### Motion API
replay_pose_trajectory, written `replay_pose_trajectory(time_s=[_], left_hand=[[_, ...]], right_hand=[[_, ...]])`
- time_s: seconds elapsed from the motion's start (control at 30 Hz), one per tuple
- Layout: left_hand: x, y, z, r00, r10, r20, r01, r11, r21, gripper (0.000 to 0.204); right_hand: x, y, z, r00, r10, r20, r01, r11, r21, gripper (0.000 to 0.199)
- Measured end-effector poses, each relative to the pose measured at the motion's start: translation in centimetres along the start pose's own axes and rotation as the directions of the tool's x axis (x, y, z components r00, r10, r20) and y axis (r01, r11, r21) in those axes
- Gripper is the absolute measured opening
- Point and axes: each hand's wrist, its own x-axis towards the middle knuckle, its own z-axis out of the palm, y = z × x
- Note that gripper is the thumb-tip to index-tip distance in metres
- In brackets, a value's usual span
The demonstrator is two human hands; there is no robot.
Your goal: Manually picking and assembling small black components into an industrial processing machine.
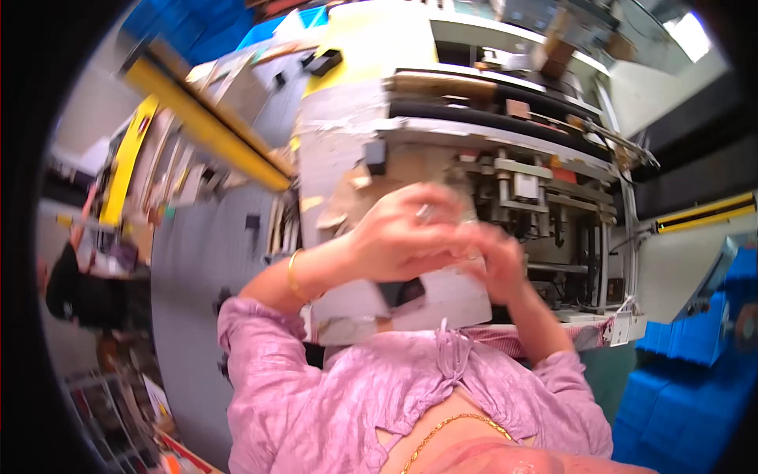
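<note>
My left hand (407, 237), with a ring on one finger and a gold bracelet at the wrist, is held over the near part of the bench with its fingers curled inward. My right hand (499, 257) meets it fingertip to fingertip, its fingers bent and blurred by motion. Whatever is pinched between them is too small or smeared to name. Below the hands lie a pale flat board (454, 296) and a dark piece (407, 294). Beyond the left hand are torn brown cardboard (343, 207) and a small black block (374, 158).
A machine with metal blocks and rods (521, 186) stands right of the hands, rollers (458, 117) behind it. At left are a grey table (189, 276) and a yellow rail (209, 114). Blue bins (683, 328) are stacked at right. Another person (95, 276) is at far left.
</note>
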Motion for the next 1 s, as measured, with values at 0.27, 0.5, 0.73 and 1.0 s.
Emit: replay_pose_trajectory(time_s=[0.27,0.5,0.73,1.0], left_hand=[[-41.7,6.0,-12.3,0.073,-0.597,-0.799,0.995,0.101,0.015,0.008],[-61.6,8.3,-15.5,-0.152,-0.585,-0.797,0.863,-0.471,0.181,0.056],[-63.4,3.0,-18.4,-0.219,-0.734,-0.643,0.956,-0.294,0.011,0.018],[-33.6,9.4,-20.5,0.389,-0.92,-0.055,0.827,0.375,-0.418,0.016]], right_hand=[[-7.1,-3.4,17.0,0.71,0.235,0.664,-0.563,0.755,0.335,0.033],[-2.9,-7.5,29.0,0.581,0.311,0.752,-0.646,0.739,0.193,0.036],[-1.8,-9.9,33.6,0.499,0.397,0.77,-0.683,0.727,0.068,0.036],[-0.7,-9.7,27.6,0.897,0.111,0.427,-0.05,0.987,-0.152,0.029]])
